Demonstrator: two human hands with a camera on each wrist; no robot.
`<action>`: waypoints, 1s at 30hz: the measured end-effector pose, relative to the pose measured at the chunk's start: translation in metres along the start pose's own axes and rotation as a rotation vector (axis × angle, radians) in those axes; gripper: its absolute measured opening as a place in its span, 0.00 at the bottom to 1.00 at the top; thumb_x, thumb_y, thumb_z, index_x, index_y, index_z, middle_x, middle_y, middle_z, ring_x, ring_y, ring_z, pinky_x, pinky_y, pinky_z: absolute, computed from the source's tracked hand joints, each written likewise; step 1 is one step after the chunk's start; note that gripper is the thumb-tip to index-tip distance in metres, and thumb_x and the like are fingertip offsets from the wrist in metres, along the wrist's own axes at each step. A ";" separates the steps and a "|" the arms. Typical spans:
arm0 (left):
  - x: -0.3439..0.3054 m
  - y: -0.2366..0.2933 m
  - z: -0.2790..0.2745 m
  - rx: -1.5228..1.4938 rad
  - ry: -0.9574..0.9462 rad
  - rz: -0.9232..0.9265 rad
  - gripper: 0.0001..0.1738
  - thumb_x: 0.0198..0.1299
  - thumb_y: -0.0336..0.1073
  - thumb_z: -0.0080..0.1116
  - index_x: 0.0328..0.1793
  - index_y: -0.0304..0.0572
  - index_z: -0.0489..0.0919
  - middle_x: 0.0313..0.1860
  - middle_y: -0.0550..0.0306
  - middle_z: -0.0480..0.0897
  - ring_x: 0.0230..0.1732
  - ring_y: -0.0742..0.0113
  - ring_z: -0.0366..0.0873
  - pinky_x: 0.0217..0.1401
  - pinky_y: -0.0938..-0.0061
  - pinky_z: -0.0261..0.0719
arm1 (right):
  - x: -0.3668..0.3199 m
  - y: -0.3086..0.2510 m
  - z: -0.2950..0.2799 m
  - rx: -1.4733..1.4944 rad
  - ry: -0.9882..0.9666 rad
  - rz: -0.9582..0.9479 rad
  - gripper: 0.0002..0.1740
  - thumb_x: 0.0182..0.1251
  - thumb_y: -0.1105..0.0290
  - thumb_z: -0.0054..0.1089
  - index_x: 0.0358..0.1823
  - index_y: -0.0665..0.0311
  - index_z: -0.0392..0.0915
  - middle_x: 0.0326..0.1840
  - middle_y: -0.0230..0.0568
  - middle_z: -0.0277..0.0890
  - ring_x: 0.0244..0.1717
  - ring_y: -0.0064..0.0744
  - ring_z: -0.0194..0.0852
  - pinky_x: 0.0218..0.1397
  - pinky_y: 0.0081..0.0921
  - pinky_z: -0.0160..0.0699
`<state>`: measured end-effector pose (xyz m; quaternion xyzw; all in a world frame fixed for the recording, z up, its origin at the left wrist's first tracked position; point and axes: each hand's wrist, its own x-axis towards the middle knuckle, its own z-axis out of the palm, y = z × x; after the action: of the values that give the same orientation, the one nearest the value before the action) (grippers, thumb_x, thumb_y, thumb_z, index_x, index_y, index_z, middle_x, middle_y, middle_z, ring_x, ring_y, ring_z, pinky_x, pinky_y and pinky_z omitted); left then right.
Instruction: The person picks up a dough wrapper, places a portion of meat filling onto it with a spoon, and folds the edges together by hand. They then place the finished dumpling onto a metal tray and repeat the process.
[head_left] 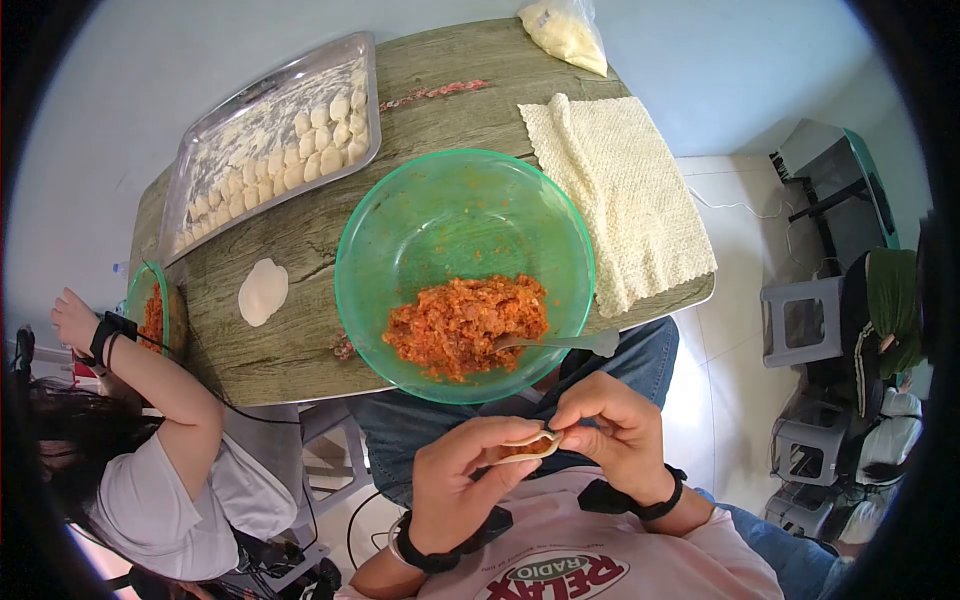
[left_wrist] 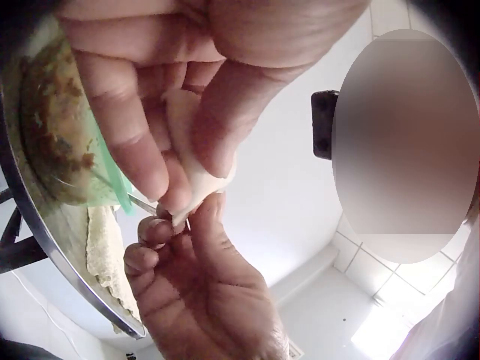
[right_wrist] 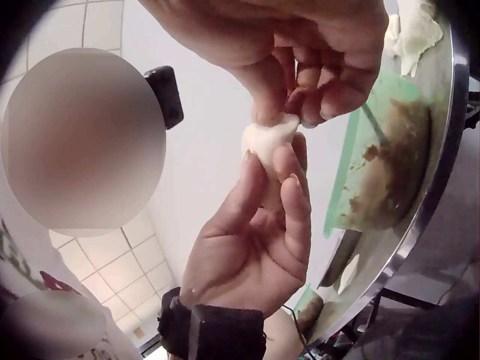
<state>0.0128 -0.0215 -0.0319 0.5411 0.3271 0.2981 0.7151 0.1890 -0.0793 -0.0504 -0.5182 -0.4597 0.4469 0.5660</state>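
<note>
Between my two hands is a dumpling (head_left: 528, 449), a round wrapper folded over reddish filling that shows through its open top. My left hand (head_left: 462, 470) holds its left part, thumb on one side and fingers on the other. At the right end, my right hand (head_left: 612, 428) pinches the wrapper's edge between thumb and fingertips. In the right wrist view the pale dough (right_wrist: 268, 139) bulges between the fingers of both hands. Just beyond the hands stands a green bowl (head_left: 372, 235) of reddish filling (head_left: 465, 325), with a spoon (head_left: 590, 343) leaning in it.
A metal tray (head_left: 372, 110) with rows of finished dumplings stands at the back left. One flat wrapper (head_left: 263, 292) lies left of the bowl. A cream cloth (head_left: 630, 200) and a bag (head_left: 566, 32) lie to the right. Another person's arm (head_left: 165, 375) reaches beside a second bowl (head_left: 150, 305).
</note>
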 end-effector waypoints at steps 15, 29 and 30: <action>-0.001 0.001 0.001 0.025 0.012 -0.047 0.17 0.57 0.23 0.60 0.53 0.31 0.74 0.45 0.50 0.81 0.46 0.67 0.81 0.49 0.77 0.81 | 0.008 -0.009 0.004 -0.044 -0.015 -0.031 0.06 0.57 0.74 0.64 0.36 0.64 0.78 0.32 0.35 0.74 0.35 0.30 0.71 0.39 0.24 0.69; 0.001 -0.005 0.001 -0.055 0.028 -0.025 0.15 0.56 0.21 0.60 0.50 0.30 0.74 0.48 0.47 0.81 0.49 0.66 0.80 0.51 0.76 0.80 | 0.002 -0.003 0.003 -0.071 0.028 -0.058 0.06 0.57 0.73 0.64 0.35 0.65 0.78 0.33 0.36 0.74 0.34 0.29 0.71 0.39 0.23 0.70; 0.001 -0.005 0.001 -0.065 0.038 -0.019 0.15 0.56 0.21 0.60 0.50 0.30 0.74 0.49 0.47 0.81 0.49 0.66 0.80 0.51 0.76 0.80 | 0.001 -0.005 0.002 -0.062 0.010 -0.048 0.06 0.57 0.73 0.64 0.35 0.65 0.78 0.33 0.36 0.74 0.34 0.28 0.71 0.39 0.22 0.70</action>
<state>0.0151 -0.0223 -0.0365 0.5087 0.3361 0.3122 0.7286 0.1873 -0.0778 -0.0457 -0.5264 -0.4830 0.4161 0.5625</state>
